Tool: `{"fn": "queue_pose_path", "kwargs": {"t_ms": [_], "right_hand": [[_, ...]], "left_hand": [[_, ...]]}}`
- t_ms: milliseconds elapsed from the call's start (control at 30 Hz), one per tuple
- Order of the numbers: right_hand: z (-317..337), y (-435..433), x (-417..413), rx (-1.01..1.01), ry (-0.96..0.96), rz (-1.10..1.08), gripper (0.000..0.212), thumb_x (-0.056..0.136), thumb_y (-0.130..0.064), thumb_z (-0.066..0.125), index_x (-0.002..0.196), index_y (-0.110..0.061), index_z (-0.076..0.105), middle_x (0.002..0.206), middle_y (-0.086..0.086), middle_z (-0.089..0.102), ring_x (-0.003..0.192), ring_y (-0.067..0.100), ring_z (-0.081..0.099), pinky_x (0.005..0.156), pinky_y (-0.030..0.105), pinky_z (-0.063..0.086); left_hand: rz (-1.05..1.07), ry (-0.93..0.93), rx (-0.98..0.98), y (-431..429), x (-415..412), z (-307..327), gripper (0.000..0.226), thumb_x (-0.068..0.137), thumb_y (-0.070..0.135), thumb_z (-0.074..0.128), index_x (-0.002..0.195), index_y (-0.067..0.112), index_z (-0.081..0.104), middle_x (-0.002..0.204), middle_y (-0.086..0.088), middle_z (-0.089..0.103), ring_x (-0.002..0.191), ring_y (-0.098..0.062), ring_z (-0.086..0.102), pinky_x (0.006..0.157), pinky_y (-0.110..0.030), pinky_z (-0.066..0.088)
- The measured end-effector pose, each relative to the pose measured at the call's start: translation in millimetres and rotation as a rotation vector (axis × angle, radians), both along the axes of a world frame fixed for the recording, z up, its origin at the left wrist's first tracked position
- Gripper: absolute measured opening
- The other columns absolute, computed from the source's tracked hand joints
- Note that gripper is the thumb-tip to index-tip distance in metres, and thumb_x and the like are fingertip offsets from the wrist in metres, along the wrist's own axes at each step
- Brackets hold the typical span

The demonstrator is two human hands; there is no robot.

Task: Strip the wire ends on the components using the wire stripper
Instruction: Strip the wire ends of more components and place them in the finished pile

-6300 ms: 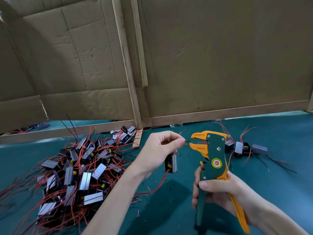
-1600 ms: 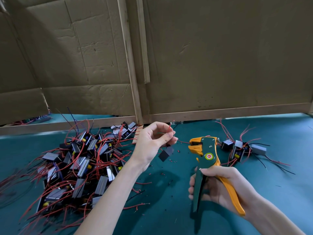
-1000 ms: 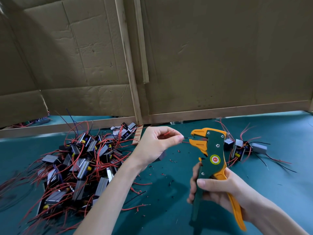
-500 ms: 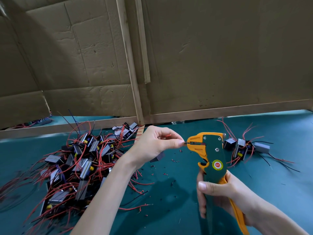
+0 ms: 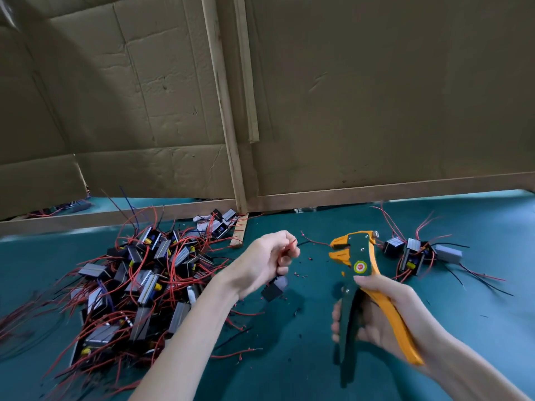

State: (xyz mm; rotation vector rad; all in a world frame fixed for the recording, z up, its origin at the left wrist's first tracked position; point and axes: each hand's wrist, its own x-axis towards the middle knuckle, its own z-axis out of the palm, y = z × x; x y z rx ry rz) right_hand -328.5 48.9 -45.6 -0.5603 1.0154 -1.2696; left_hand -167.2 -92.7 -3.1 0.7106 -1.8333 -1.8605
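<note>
Cardboard wall (image 5: 376, 96) behind a green table (image 5: 492, 328)
I see big brown sheets standing up at the back of the table. Thin wood strips (image 5: 225, 111) run up and along the wall. A dark shadow lies top left.

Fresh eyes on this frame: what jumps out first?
The orange-and-green wire stripper, jaws open, gripped in the right hand at centre right, grabs the eye first. Next comes the big tangled pile of red-wired components on the left of the teal table. Between them the left hand pinches the wires of one component dangling under it.
</note>
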Motion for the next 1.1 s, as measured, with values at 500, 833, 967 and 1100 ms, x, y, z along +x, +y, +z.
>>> {"fn": "queue_pose_path", "kwargs": {"t_ms": [500, 833, 967, 1100], "right_hand": [[-2.9, -4.0, -1.2, -0.163, -0.091, -0.032, 0.053, 0.065, -0.043, 0.077, 0.103, -0.006, 0.07, 0.094, 0.038, 0.066, 0.07, 0.041, 0.069, 0.058, 0.043, 0.058], [1.0, 9.8, 6.9, -0.404, 0.114, -0.024, 0.064, 0.039, -0.024, 0.101, 0.093, -0.005, 0.072, 0.078, 0.031, 0.065, 0.077, 0.044, 0.068, 0.074, 0.052, 0.058], [2.5, 14.1, 7.6, -0.351, 0.24, 0.034, 0.066, 0.041, -0.031, 0.101, 0.091, -0.005, 0.069, 0.088, 0.031, 0.07, 0.092, 0.048, 0.069, 0.076, 0.042, 0.06], [5.0, 15.9, 8.0, -0.332, 0.196, 0.045, 0.065, 0.039, -0.021, 0.102, 0.09, 0.001, 0.067, 0.083, 0.035, 0.065, 0.079, 0.054, 0.067, 0.068, 0.045, 0.059]], "left_hand": [[0.243, 0.117, -0.555, 0.8, -10.4, -5.3, 0.023, 0.092, 0.043, 0.048, 0.084, 0.023, 0.056, 0.061, 0.019, 0.045, 0.055, -0.007, 0.035, 0.053, -0.016, 0.034], [0.15, 0.15, -0.585, 19.7, -8.4, 22.5, 0.022, 0.086, 0.042, 0.056, 0.087, 0.02, 0.063, 0.062, 0.02, 0.051, 0.056, -0.001, 0.04, 0.058, -0.013, 0.036], [0.128, 0.096, -0.557, 21.5, -6.0, 25.9, 0.014, 0.09, 0.034, 0.059, 0.085, 0.022, 0.066, 0.064, 0.019, 0.052, 0.059, -0.001, 0.041, 0.059, -0.014, 0.038], [0.069, 0.044, -0.515, 21.9, -2.4, 29.1, 0.014, 0.093, 0.027, 0.059, 0.084, 0.021, 0.067, 0.061, 0.019, 0.048, 0.06, -0.004, 0.038, 0.057, -0.013, 0.035]]}}
